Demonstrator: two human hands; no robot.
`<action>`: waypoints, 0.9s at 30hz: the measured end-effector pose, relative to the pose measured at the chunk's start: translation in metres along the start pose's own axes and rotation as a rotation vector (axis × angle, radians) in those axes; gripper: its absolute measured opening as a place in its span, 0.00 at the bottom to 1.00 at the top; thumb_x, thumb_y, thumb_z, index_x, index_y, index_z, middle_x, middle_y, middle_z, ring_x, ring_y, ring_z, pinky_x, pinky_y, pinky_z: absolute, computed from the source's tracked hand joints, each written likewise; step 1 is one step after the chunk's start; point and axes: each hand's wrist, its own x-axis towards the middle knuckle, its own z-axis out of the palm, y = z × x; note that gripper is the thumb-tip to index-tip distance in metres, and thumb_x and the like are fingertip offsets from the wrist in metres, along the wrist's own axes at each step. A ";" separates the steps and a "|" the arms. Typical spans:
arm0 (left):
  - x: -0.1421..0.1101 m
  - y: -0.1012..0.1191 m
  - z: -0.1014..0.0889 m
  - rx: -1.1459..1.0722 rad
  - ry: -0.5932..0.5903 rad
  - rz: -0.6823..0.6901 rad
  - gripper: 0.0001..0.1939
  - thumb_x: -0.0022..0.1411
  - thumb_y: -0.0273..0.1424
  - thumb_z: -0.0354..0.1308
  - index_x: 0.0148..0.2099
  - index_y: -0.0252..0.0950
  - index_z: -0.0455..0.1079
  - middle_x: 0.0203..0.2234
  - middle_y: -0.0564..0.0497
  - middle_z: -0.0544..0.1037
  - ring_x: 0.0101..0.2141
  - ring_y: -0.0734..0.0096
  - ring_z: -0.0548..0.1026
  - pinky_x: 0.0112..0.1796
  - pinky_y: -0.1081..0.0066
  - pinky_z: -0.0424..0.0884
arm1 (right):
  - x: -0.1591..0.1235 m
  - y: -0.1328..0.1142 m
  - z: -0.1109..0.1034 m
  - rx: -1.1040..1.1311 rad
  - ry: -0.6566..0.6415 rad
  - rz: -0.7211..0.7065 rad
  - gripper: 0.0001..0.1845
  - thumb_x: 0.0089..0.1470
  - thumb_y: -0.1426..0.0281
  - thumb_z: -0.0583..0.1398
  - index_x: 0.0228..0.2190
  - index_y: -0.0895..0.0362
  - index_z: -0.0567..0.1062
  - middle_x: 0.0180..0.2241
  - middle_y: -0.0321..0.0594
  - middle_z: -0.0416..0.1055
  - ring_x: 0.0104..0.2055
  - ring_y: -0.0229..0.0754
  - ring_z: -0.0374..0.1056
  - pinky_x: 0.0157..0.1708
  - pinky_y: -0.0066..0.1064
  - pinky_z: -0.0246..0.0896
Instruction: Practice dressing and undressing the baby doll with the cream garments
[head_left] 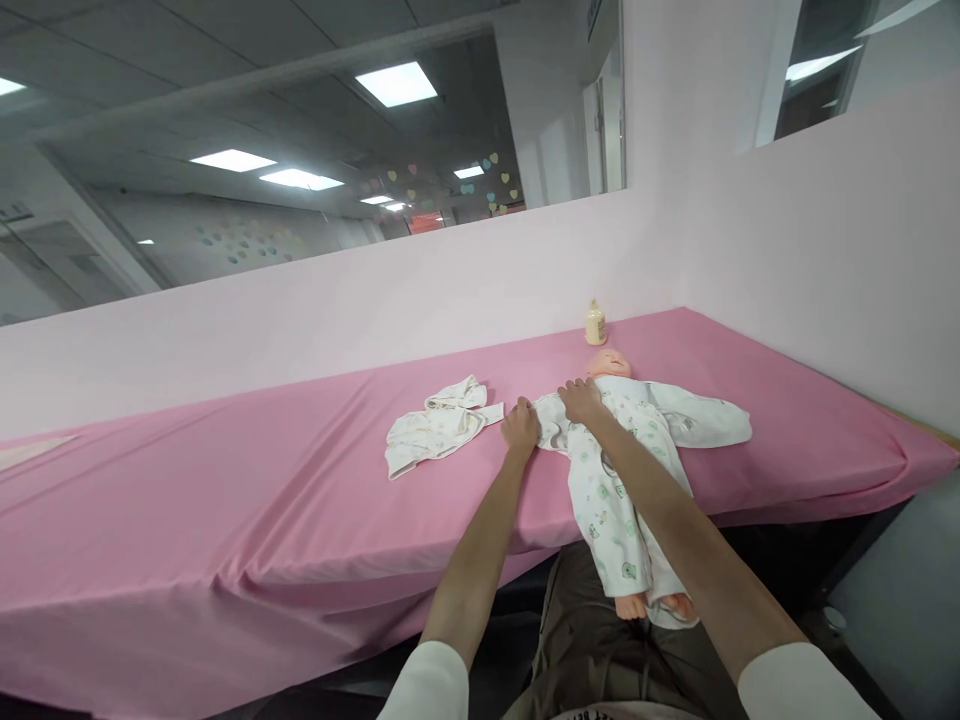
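A baby doll lies on its back, dressed in a white patterned baby outfit, its feet over the table's front edge. One sleeve stretches out to the left between my hands. My left hand is closed around the cuff end of that sleeve. Near the doll's shoulder, my right hand has its fingers curled over the upper part of the same sleeve. The other sleeve lies spread to the right. Whether the doll's arm is inside the held sleeve is hidden.
A second small white patterned garment lies crumpled left of my left hand. A cream-coloured bottle stands behind the doll's head. The pink cloth covers the table and hangs over its front. Walls bound the table behind and right.
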 end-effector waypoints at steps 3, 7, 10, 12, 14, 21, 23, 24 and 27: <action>0.001 -0.004 -0.004 -0.053 -0.016 -0.089 0.12 0.65 0.28 0.44 0.46 0.37 0.66 0.37 0.43 0.78 0.38 0.61 0.76 0.33 0.69 0.63 | 0.002 0.008 -0.006 0.004 -0.018 -0.010 0.25 0.55 0.76 0.50 0.54 0.57 0.66 0.55 0.52 0.64 0.57 0.52 0.58 0.56 0.48 0.49; 0.002 -0.008 -0.006 -0.118 -0.030 -0.188 0.12 0.65 0.29 0.43 0.45 0.36 0.67 0.36 0.41 0.78 0.38 0.57 0.76 0.34 0.66 0.65 | 0.003 0.018 -0.018 0.034 -0.042 -0.013 0.25 0.54 0.76 0.52 0.54 0.56 0.67 0.55 0.53 0.63 0.57 0.54 0.58 0.54 0.48 0.52; 0.005 -0.012 -0.006 -0.165 -0.035 -0.244 0.12 0.64 0.27 0.44 0.45 0.35 0.67 0.37 0.40 0.77 0.38 0.57 0.76 0.34 0.65 0.65 | 0.003 0.026 -0.026 0.081 -0.057 -0.007 0.26 0.52 0.73 0.55 0.54 0.56 0.67 0.55 0.52 0.63 0.57 0.55 0.58 0.52 0.46 0.55; 0.008 -0.016 -0.005 -0.195 -0.038 -0.272 0.12 0.63 0.26 0.44 0.44 0.35 0.67 0.38 0.39 0.77 0.39 0.56 0.76 0.35 0.65 0.65 | 0.004 0.033 -0.032 0.128 -0.067 0.006 0.28 0.51 0.72 0.57 0.55 0.55 0.66 0.54 0.51 0.63 0.56 0.54 0.59 0.49 0.42 0.59; 0.010 -0.020 -0.004 -0.226 -0.042 -0.289 0.12 0.63 0.26 0.44 0.44 0.34 0.67 0.39 0.37 0.76 0.40 0.55 0.75 0.36 0.64 0.66 | 0.004 0.041 -0.037 0.180 -0.074 0.020 0.30 0.49 0.72 0.58 0.55 0.54 0.65 0.54 0.49 0.64 0.55 0.51 0.61 0.46 0.36 0.60; 0.019 -0.026 0.000 -0.452 -0.147 -0.221 0.06 0.60 0.31 0.52 0.33 0.38 0.68 0.34 0.47 0.77 0.40 0.62 0.74 0.38 0.67 0.66 | 0.002 0.055 -0.042 0.317 -0.048 0.051 0.34 0.46 0.74 0.58 0.57 0.55 0.63 0.55 0.44 0.66 0.50 0.44 0.66 0.41 0.27 0.61; 0.019 -0.024 0.002 -0.560 -0.195 -0.197 0.10 0.61 0.36 0.52 0.30 0.37 0.68 0.29 0.50 0.76 0.35 0.66 0.74 0.36 0.69 0.66 | 0.004 0.054 -0.039 0.323 -0.043 0.055 0.34 0.45 0.75 0.58 0.56 0.54 0.65 0.55 0.44 0.66 0.50 0.44 0.66 0.40 0.27 0.61; 0.019 -0.023 0.003 -0.618 -0.221 -0.195 0.13 0.62 0.38 0.52 0.28 0.36 0.67 0.25 0.50 0.74 0.32 0.68 0.73 0.34 0.70 0.66 | 0.005 0.053 -0.037 0.320 -0.040 0.055 0.34 0.45 0.75 0.58 0.56 0.54 0.65 0.55 0.43 0.66 0.50 0.44 0.66 0.40 0.27 0.61; 0.016 -0.017 0.006 -0.803 -0.301 -0.217 0.20 0.60 0.46 0.53 0.26 0.35 0.65 0.19 0.52 0.70 0.24 0.71 0.70 0.27 0.71 0.65 | 0.007 0.050 -0.033 0.284 -0.030 0.050 0.33 0.45 0.74 0.58 0.56 0.54 0.66 0.54 0.44 0.66 0.50 0.46 0.65 0.41 0.30 0.61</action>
